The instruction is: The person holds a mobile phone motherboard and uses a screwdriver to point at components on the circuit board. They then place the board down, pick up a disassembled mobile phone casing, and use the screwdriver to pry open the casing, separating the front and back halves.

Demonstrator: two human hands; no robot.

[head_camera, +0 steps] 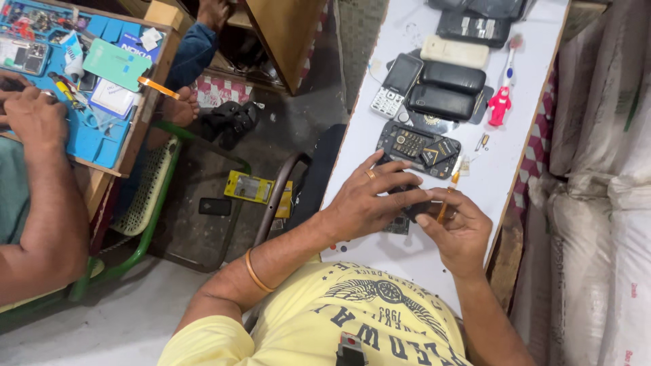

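My left hand (369,196) and my right hand (458,227) meet over the white table (407,261), both gripping a small dark phone part (413,207) between their fingers. An orange-handled screwdriver (447,200) sticks up from my right hand's fingers. Just beyond my hands lies an opened black keypad phone body (417,146) with its circuit board showing.
Farther along the table lie a silver keypad phone (397,85), several dark phone covers (447,91), a cream cover (454,51) and a red toothbrush (502,98). At left another person's hand (34,115) works at a blue mat (102,139) with tools. White sacks (603,169) line the right.
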